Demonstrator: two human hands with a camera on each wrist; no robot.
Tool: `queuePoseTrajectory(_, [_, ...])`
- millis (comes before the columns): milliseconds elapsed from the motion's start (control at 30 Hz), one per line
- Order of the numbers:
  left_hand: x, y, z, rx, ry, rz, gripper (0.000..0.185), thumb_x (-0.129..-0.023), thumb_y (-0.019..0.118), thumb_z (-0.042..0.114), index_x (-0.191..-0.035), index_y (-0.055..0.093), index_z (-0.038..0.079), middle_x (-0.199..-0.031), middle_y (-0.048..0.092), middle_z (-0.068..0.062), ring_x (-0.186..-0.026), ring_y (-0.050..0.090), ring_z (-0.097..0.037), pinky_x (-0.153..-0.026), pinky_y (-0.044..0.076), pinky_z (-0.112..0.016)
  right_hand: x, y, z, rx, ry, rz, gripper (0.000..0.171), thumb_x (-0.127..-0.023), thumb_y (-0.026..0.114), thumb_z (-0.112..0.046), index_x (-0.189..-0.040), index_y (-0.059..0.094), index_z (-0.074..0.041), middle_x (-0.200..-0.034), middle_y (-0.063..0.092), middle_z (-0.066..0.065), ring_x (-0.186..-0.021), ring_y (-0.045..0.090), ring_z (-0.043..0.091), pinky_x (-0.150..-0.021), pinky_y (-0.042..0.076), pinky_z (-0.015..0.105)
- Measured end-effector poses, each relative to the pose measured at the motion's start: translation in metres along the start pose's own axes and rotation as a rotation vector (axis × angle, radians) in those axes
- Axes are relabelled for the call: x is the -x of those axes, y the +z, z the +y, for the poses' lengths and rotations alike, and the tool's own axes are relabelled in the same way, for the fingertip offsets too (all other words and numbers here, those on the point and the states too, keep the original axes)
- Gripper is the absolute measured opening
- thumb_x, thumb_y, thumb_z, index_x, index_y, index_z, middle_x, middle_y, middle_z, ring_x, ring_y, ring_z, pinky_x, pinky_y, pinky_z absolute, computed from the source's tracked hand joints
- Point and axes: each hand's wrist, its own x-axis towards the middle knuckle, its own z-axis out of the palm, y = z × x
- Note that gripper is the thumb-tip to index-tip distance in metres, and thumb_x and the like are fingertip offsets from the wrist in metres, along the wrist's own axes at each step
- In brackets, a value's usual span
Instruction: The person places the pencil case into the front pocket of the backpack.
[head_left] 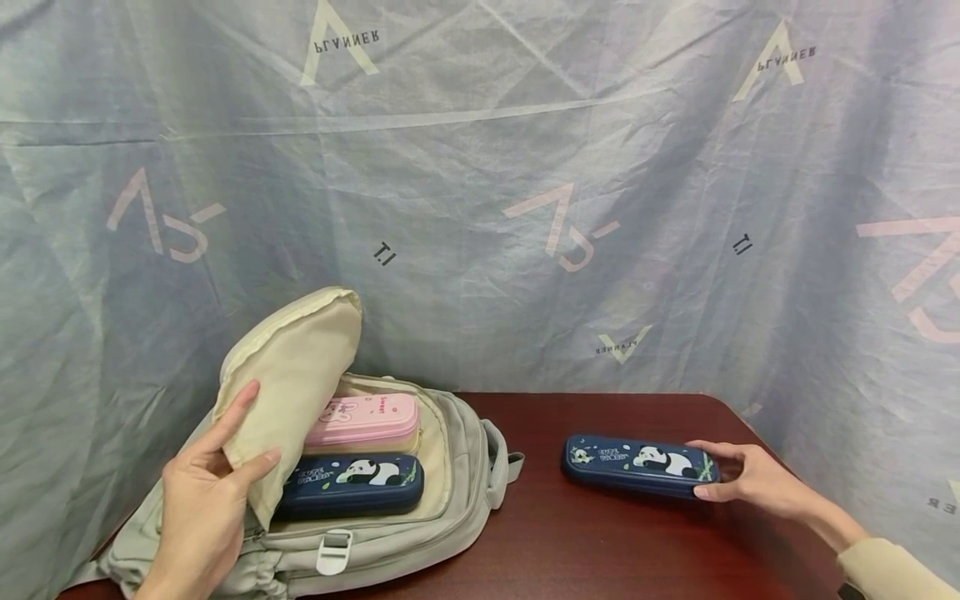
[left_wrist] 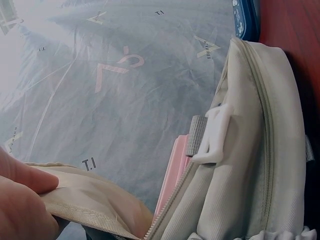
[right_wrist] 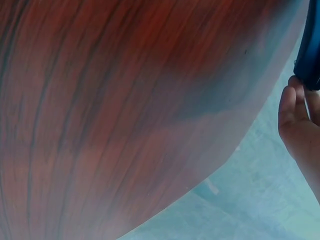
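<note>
A light grey-green backpack [head_left: 457, 500] lies on the table at the left, its cream-lined flap [head_left: 300, 375] raised. My left hand [head_left: 206, 492] pinches the edge of that flap between thumb and fingers. Inside the backpack are a pink pencil case [head_left: 375, 417] with a rabbit print and, nearer me, a navy panda pencil case [head_left: 352, 492]; the flap hides their left ends. At the right, my right hand [head_left: 765, 479] grips the end of another navy panda pencil case [head_left: 637, 465]. Whether this one touches the table, I cannot tell.
The dark red wooden table [head_left: 585, 542] extends right of the backpack, with a rounded far right corner. Printed grey cloth [head_left: 465, 167] hangs behind and along the sides. A white buckle [head_left: 333, 552] sits on the backpack's near side; a strap loop [head_left: 513, 467] sticks out at its right.
</note>
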Motion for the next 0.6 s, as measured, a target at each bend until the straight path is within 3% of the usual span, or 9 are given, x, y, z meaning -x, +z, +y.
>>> queuePoseTrajectory(267, [0.0, 0.0, 0.0, 0.007, -0.004, -0.003, 0.08, -0.085, 0.058, -0.033, -0.154, 0.054, 0.008, -0.16, 0.05, 0.007, -0.158, 0.011, -0.01, -0.127, 0.009, -0.028, 0.001, 0.01, -0.017, 0.132, 0.049, 0.109, 0.065, -0.092, 0.081, -0.006, -0.148, 0.051, 0.011, -0.124, 0.064, 0.024, -0.093, 0.069, 0.014, -0.075, 0.059, 0.028])
queuePoseTrajectory(467, [0.001, 0.0, 0.001, -0.021, -0.005, 0.003, 0.08, -0.085, 0.059, -0.033, -0.154, 0.054, 0.009, -0.16, 0.05, 0.007, -0.158, 0.008, -0.008, -0.128, 0.001, -0.032, -0.001, 0.016, -0.029, 0.308, 0.1, 0.199, 0.067, -0.09, 0.086, -0.02, -0.148, 0.058, 0.001, -0.144, 0.057, 0.026, -0.113, 0.058, 0.004, -0.083, 0.054, 0.023])
queuePoseTrajectory(600, [0.0, 0.0, 0.001, -0.027, -0.005, 0.005, 0.08, -0.085, 0.059, -0.033, -0.154, 0.054, 0.009, -0.16, 0.05, 0.006, -0.158, 0.009, -0.009, -0.128, 0.002, -0.032, -0.002, 0.019, -0.037, 0.31, 0.156, 0.197, 0.07, -0.092, 0.084, -0.025, -0.151, 0.056, -0.001, -0.149, 0.054, 0.027, -0.124, 0.057, 0.024, -0.085, 0.054, 0.025])
